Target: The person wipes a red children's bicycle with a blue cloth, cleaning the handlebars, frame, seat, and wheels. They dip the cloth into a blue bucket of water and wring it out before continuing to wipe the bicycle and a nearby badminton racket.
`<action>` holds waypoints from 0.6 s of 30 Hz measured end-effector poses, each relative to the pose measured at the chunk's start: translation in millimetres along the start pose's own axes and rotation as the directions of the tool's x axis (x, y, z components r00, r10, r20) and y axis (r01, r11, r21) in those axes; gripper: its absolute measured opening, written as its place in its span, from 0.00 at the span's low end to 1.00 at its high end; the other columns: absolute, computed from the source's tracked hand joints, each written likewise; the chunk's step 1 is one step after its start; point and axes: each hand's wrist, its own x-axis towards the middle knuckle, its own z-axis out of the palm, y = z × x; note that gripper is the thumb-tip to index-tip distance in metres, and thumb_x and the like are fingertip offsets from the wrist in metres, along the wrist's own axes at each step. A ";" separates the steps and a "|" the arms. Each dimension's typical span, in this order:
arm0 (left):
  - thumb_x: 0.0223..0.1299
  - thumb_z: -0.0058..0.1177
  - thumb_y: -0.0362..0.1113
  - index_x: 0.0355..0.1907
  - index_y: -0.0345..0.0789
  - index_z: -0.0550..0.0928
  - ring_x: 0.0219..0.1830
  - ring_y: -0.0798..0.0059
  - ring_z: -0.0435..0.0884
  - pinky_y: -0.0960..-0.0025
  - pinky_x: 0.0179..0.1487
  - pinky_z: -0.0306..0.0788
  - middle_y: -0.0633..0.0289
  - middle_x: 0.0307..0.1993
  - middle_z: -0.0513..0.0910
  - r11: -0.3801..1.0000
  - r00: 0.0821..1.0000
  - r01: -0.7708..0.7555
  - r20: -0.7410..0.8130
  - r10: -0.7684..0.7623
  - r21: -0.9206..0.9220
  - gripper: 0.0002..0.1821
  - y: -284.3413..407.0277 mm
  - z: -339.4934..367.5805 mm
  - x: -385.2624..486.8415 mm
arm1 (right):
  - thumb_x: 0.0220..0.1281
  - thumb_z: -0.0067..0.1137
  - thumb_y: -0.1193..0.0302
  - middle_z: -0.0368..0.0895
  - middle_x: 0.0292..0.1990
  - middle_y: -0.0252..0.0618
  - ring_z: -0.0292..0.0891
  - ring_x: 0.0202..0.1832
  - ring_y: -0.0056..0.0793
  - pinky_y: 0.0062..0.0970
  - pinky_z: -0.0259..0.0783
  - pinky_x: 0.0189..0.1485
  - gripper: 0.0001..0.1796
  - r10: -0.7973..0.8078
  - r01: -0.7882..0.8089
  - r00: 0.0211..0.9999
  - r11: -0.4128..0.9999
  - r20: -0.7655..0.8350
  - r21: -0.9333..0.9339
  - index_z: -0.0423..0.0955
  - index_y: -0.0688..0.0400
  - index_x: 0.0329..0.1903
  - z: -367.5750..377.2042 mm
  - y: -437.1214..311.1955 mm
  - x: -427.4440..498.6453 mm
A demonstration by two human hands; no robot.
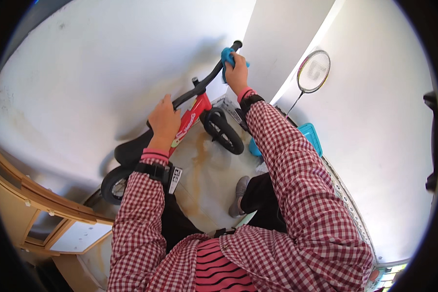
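A red balance bike [194, 116] with a black handlebar [208, 79] stands before me, beside a white wall. My left hand [164, 120] is wrapped around the bar's left end, which it mostly hides. Near the other end, my right hand [238, 75] presses a blue cloth [226, 58] around the bar; the black grip tip [237, 44] sticks out past it. The front wheel [229, 135] is turned at an angle to the frame. Behind my left forearm, the black saddle [128, 150] and rear wheel [114, 185] are partly covered.
A badminton racket [302, 92] leans on the right-hand wall, above a blue plastic container [311, 138] partly behind my right arm. Light wooden furniture [67, 211] stands at lower left. Brown stains mark the tiled floor [193, 182]. My shoe [240, 197] is near the front wheel.
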 end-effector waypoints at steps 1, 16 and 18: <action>0.48 0.61 0.38 0.54 0.36 0.70 0.45 0.55 0.78 0.58 0.47 0.71 0.54 0.45 0.78 1.000 1.000 0.016 0.013 -0.015 -0.013 0.29 1.2 -0.3 0.2 | 0.52 0.55 0.77 0.73 0.40 0.52 0.71 0.44 0.49 0.36 0.67 0.48 0.17 0.057 -0.057 0.991 0.998 -0.118 0.001 0.69 0.63 0.47 12.1 -3.5 -5.7; 0.41 0.47 0.23 0.55 0.32 0.72 0.44 0.61 0.77 0.65 0.48 0.71 0.52 0.43 0.76 0.860 0.976 0.038 0.202 0.076 -0.509 0.30 -33.2 3.0 16.6 | 0.62 0.53 0.59 0.77 0.39 0.33 0.74 0.41 0.24 0.28 0.71 0.39 0.15 0.410 -0.643 0.469 -0.450 0.783 0.620 0.70 0.54 0.45 59.8 -135.6 -153.9; 0.42 0.46 0.22 0.55 0.32 0.73 0.44 0.66 0.77 0.69 0.48 0.71 0.54 0.43 0.77 0.748 0.963 0.107 0.256 0.087 -0.655 0.29 -32.4 -0.4 17.3 | 0.60 0.55 0.62 0.78 0.37 0.32 0.75 0.40 0.24 0.27 0.72 0.38 0.13 0.405 -0.700 0.427 -0.419 0.809 0.579 0.72 0.54 0.43 58.0 -131.9 -149.9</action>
